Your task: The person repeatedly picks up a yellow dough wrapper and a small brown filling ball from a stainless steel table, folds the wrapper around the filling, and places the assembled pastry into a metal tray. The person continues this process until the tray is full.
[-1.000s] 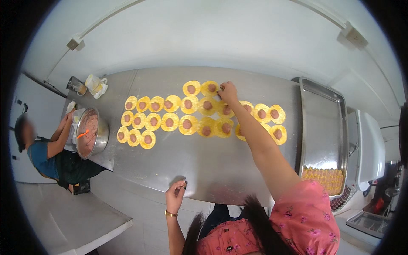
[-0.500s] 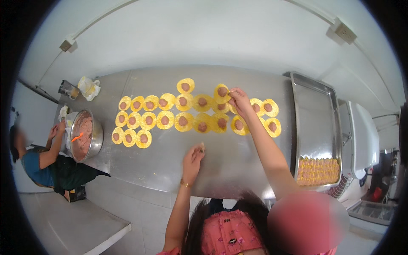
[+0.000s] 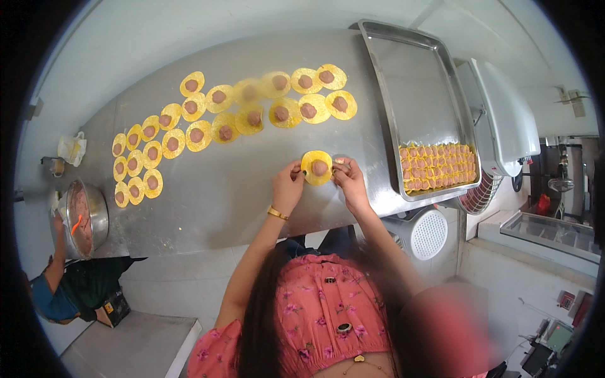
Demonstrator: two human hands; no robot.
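Bridging left hand (image 3: pixel 288 184) and right hand (image 3: pixel 351 183), equally near: pink-filled round yellow wrapper (image 3: pixel 317 168), no long axis, over tabletop (image 3: pixel 233 195); left grip pinched at nine-o'clock rim, right at three.

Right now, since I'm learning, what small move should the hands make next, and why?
Perhaps fold the yellow wrapper up around its filling: the left hand and right hand hold the wrapper's opposite edges, it's spread open, and the pieces in the tray look gathered.
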